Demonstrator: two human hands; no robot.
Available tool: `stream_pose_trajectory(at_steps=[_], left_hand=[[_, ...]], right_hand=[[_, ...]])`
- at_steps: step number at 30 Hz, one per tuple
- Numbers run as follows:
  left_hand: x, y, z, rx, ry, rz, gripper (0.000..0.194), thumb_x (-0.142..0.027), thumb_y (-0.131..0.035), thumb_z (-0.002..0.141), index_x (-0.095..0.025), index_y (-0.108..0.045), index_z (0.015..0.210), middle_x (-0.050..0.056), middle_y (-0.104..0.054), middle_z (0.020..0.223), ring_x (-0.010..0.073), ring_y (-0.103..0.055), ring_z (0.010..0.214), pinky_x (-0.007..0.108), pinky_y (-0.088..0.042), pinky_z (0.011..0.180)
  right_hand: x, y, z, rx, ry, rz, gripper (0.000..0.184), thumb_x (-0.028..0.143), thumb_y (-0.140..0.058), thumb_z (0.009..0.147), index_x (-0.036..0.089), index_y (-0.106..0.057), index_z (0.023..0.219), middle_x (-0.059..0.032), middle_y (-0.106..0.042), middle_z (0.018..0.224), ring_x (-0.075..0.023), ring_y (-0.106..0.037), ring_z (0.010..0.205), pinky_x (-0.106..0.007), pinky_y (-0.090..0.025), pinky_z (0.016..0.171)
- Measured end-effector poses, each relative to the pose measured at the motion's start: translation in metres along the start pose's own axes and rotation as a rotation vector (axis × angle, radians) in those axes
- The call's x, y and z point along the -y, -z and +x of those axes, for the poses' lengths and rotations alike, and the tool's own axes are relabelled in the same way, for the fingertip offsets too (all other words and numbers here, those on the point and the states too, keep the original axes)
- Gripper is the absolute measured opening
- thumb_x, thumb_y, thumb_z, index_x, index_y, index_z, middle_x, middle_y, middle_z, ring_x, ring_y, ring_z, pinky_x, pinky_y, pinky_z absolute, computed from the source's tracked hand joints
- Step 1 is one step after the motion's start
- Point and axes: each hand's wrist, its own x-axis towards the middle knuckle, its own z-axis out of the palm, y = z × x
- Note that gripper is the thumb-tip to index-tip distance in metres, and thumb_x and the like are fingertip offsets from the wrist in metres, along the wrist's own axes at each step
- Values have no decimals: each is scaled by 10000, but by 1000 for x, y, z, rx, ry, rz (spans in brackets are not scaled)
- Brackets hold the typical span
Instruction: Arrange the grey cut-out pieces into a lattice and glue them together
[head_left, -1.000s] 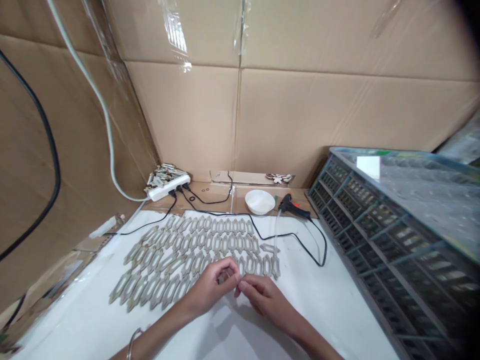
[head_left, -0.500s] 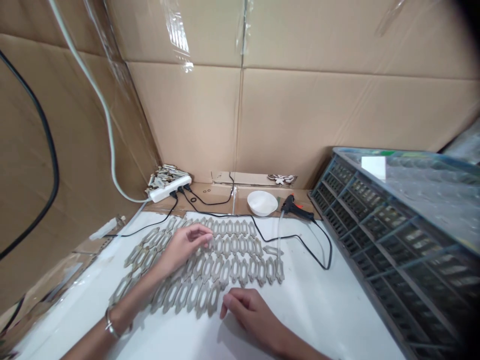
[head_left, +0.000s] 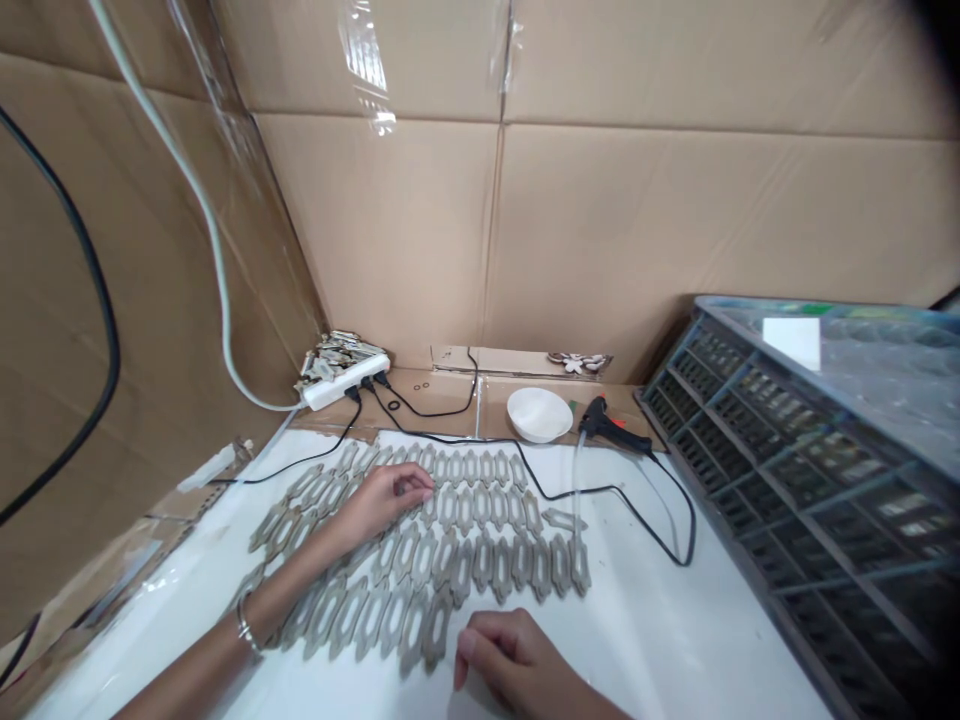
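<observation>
Rows of grey, elongated ring-like pieces with pointed ends (head_left: 422, 560) lie on the white tabletop (head_left: 645, 620). My left hand (head_left: 394, 495), a silver bangle on its wrist, reaches over the back rows with thumb and fingers pinched together. Whatever sits between those fingertips is too small or hidden to make out. Close to the front row's right end, my right hand (head_left: 517, 655) rests low over the table. Its fingers are curled in and the thumb presses on them; anything inside is hidden.
A white bowl (head_left: 540, 415) and a black glue gun (head_left: 615, 428) stand at the back, the gun's cord looping across the table. A white power strip (head_left: 345, 382) sits back left by a pile of small pieces (head_left: 341, 350). A grey plastic crate (head_left: 757, 450) borders the right side.
The hands, together at first, have parted. My left hand went left and away over the back rows; my right hand moved slightly nearer to me. The view has shifted a little.
</observation>
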Motion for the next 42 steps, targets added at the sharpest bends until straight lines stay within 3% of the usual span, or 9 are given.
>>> stream_pose_trajectory(at_steps=[10, 23, 27, 31, 36, 42], left_hand=[[6, -2, 0, 20, -22, 14, 274, -427, -623, 841, -166, -701, 862, 16, -666, 736, 150, -555, 682, 234, -406, 653], [20, -5, 1, 23, -168, 155, 230, -396, -601, 893, -191, -703, 912, 46, -654, 908, 162, -578, 795, 248, -418, 726], [21, -6, 1, 21, -183, 179, 188, -357, -619, 885, -204, -689, 968, 47, -630, 957, 168, -578, 826, 259, -428, 754], [4, -7, -4, -32, -151, 197, 227, -343, -636, 870, -212, -661, 1053, 34, -600, 923, 170, -561, 790, 265, -422, 732], [-38, -12, -18, -119, -140, 44, 243, -400, -530, 940, -200, -669, 945, 27, -634, 890, 172, -572, 798, 260, -413, 726], [-68, -25, -36, -141, -142, -73, 207, -368, -524, 948, -212, -656, 979, 23, -644, 943, 163, -564, 806, 254, -410, 715]], right_hand=[[-8, 1, 2, 32, 28, -9, 532, 581, -470, 916, 135, -728, 784, 39, -337, 514, -80, -328, 517, -214, -247, 492], [-6, 1, 2, 28, 0, -39, 448, 482, -493, 930, 137, -737, 782, 29, -373, 537, -87, -371, 556, -217, -266, 518], [-8, 0, 1, 28, 12, -16, 469, 520, -508, 912, 129, -726, 771, 37, -350, 519, -80, -340, 525, -219, -238, 490], [-7, 0, 3, -6, -30, 161, 531, 612, -503, 885, 131, -677, 740, 65, -280, 453, -66, -252, 432, -223, -173, 429], [20, 9, 20, -138, 0, 558, 521, 660, -395, 906, 175, -582, 886, 104, -254, 422, -67, -168, 373, -207, -138, 381], [42, 20, 62, -248, 130, 565, 517, 687, -416, 882, 213, -485, 1076, 129, -281, 418, -66, -155, 359, -182, -133, 362]])
